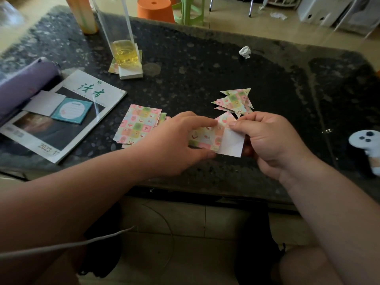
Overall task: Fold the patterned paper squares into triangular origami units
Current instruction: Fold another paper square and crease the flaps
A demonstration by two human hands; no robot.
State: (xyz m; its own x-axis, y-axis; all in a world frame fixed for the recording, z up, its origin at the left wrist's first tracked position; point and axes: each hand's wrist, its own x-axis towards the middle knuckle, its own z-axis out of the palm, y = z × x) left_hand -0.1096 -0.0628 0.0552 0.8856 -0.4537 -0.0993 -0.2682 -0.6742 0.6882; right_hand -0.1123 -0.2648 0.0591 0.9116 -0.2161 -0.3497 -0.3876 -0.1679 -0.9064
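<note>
Items I logged from the head view, one moment:

1. Part-folded sheet [207, 136]: patterned paper, held just above the near side of the table [205, 64], between both hands. Its right portion showed the white reverse; a patterned corner stood up as a point at the top.
2. Left hand [181, 138]: it pinched the sheet's left half, forefinger along the upper edge and thumb under the lower edge.
3. Right hand [267, 138]: thumb tip pressed on the sheet's top near the point, the other fingers curled behind the white part. I counted both hands as gripping the one sheet, close together but not touching each other.
4. Stack of patterned squares [139, 124]: flat on the table, slightly fanned, just left of the left hand.
5. Pile of triangular units [236, 99]: folded, overlapping, lying just beyond the right hand.
6. Magazine [82, 103]: at the left, carrying a teal notepad [72, 110] and a white card [45, 102]; a purple pencil case [24, 83] lay over its far left corner.
7. Glass of yellow liquid [125, 52]: upright on a white block [131, 73], far left of centre.
8. Crumpled white scrap [245, 52]: on the far side of the table, alone.
9. Pale controller-shaped object [366, 140]: at the right edge; I could not tell what it was.
10. Orange stool [155, 9] and green stool [191, 9]: on the floor beyond the table.
</note>
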